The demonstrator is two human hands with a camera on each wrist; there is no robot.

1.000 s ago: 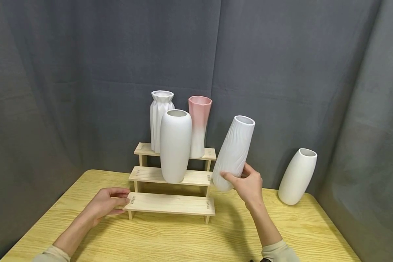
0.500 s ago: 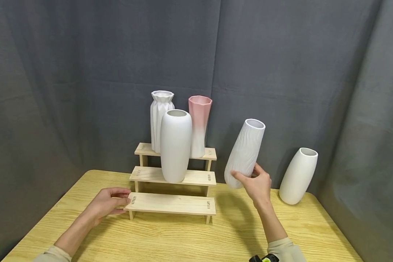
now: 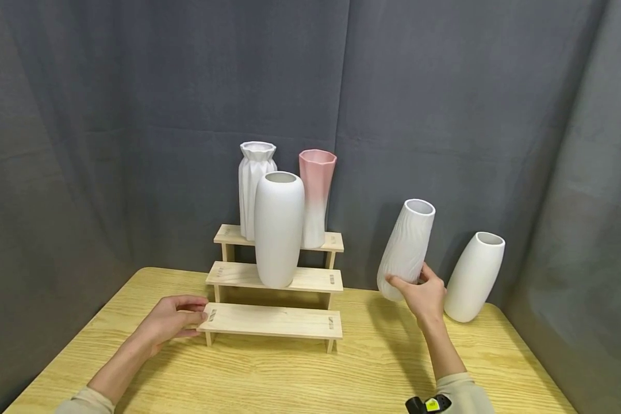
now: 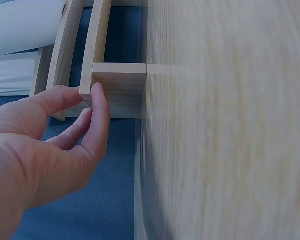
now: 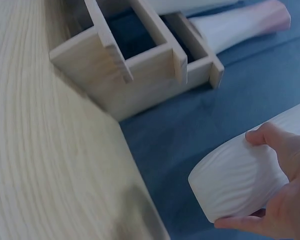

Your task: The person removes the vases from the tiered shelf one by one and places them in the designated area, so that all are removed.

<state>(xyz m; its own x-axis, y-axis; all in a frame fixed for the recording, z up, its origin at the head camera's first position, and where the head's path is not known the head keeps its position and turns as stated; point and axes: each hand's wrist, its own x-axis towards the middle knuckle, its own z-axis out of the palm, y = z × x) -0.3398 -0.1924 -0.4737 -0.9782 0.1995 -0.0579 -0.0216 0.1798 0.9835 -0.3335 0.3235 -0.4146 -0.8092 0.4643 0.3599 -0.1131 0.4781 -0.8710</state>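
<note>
Right grip [image 3: 423,293]: fingers and thumb curled around the wavy white vase [image 3: 406,253], low on its body, thumb on the near left side. The vase's base projects just below the grip; most of its body and its mouth extend above. Mouth faces up; in the head view the vase leans right. How much of the lean is true tilt cannot be told. Right wrist view: base apart from the tabletop [image 3: 269,379], with a shadow on the wood.

Left grip [image 3: 171,319]: pinching the left end of the lowest board of the three-step wooden stand [image 3: 271,322], fingertips on opposite faces of the board (left wrist view). Wavy white vase well apart from this grip, on the other side of the stand.

Stand: smooth white vase [image 3: 279,230] upright on the middle step; pleated white vase [image 3: 248,198] at left and pink-and-white vase [image 3: 317,198] at right on the top step, both partly hidden by the smooth one.

Second smooth vase [image 3: 475,277] on the tabletop near its far right corner, close to the right grip; contact between them cannot be told. Grey cloth [image 3: 419,86] hangs behind. A black device [image 3: 428,404] sits at the right sleeve [image 3: 463,394].
</note>
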